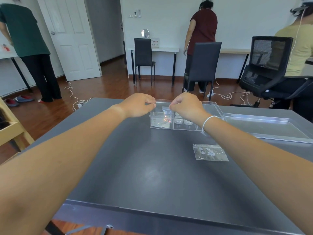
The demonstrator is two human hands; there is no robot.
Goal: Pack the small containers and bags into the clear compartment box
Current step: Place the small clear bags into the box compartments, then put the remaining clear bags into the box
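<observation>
The clear compartment box (208, 106) stands at the far middle of the dark table. My left hand (138, 105) and my right hand (185, 106) hover over its left end, and together they pinch a small clear bag (165, 110) by its top corners above the left compartment. That compartment holds clear bags (160, 122), one with orange contents. Two small round containers (183, 120) sit in the compartment beside it. Another clear bag with white beads (210, 152) lies flat on the table, nearer to me and under my right forearm.
The box's clear lid (264, 128) lies open to the right of the box. Beyond the dark table (144, 167) stand black chairs (201, 65), a mesh office chair (269, 68), white desks, and three people with their backs turned. White cables trail over the wooden floor.
</observation>
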